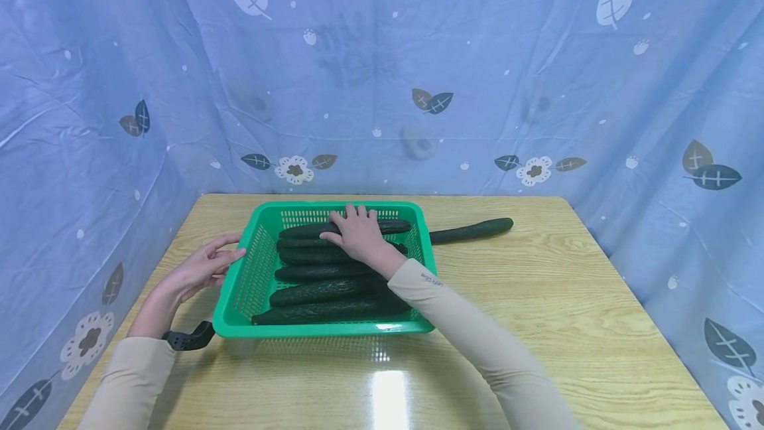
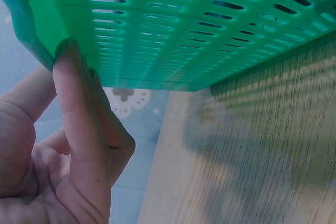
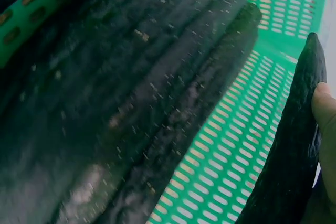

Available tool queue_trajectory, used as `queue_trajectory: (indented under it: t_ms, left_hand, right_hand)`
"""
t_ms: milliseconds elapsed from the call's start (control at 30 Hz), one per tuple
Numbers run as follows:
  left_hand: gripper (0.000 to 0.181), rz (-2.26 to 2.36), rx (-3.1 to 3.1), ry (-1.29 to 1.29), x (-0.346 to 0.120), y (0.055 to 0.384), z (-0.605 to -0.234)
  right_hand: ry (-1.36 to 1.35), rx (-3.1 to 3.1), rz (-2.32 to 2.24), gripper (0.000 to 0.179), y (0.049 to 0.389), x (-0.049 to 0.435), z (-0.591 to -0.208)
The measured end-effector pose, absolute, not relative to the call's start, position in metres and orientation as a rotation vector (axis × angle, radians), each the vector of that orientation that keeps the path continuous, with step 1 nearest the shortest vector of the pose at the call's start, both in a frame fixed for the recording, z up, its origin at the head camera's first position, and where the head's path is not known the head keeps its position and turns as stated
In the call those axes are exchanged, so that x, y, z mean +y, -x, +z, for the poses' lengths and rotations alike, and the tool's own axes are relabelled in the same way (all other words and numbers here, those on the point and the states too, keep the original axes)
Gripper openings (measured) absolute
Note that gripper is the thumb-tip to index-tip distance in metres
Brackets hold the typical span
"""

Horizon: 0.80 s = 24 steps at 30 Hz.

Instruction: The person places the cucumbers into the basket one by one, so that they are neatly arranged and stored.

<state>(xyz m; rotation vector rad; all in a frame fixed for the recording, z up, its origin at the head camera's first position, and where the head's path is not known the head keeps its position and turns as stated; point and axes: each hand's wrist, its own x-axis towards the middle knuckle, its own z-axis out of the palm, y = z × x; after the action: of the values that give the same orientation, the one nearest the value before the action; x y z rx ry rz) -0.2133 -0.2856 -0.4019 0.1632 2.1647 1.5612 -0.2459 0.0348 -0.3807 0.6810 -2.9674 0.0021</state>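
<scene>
A green plastic basket (image 1: pixel 322 331) with slotted walls sits on the table, several dark green cucumbers (image 1: pixel 325 311) lying side by side in it. My left hand (image 1: pixel 199 267) pinches the basket's left rim, its fingers against the outer wall in the left wrist view. Over the far side of the basket, my right hand (image 1: pixel 360 237) grips a cucumber (image 1: pixel 307 231) across its middle. The right wrist view shows the thumb (image 3: pixel 324 103) along this held cucumber, with a gap of slotted basket floor between it and the others.
Another cucumber (image 1: pixel 474 231) lies on the wooden table (image 1: pixel 537 324) just right of the basket, its near end hidden behind the rim. Blue patterned curtains (image 1: pixel 382 85) enclose the table at the back and both sides.
</scene>
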Motion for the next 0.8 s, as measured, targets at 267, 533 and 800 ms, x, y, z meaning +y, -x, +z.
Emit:
queue_trajectory:
  t_ms: [267,533,800]
  left_hand:
    - [0.068,1.587,2.145,-0.181,-0.287,0.213,-0.402]
    - [0.067,1.587,2.139,-0.191,-0.286,0.214,-0.402]
    - [0.067,1.556,2.169,-0.172,-0.285,0.213,-0.402]
  right_hand:
    - [-0.701,-3.031,0.061,0.054,0.251,0.029,-0.398]
    - [-0.712,-3.084,0.115,0.055,0.258,0.031,-0.409]
    - [-0.711,-3.136,0.166,0.052,0.259,0.035,-0.415]
